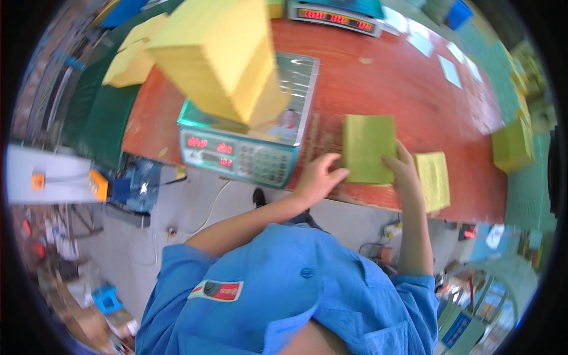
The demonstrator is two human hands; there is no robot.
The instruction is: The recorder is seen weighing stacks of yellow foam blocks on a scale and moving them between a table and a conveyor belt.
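Right of centre, my right grip (pixel 404 171) pinches the green stack (pixel 368 148), left grip (pixel 318 180) spread; probably straightening, next needing both sides steadied.

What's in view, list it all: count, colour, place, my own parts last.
yellow-green stack: one, yellow-green, at the right hand
small stack: one, pale yellow, right of that hand
tall stack: one, yellow, on the near scale
near scale: one, teal and silver, table's left
far scale: one, pale with red digits, top edge
loose sheets: several, yellow, far left
pale sheets: several, whitish, far right
block: one, yellow-green, table's right end
table: one, red, centre
floor clutter: uncountable, mixed, lower corners
shirt: one, blue, bottom
left hand, right hand: two, bare, centre
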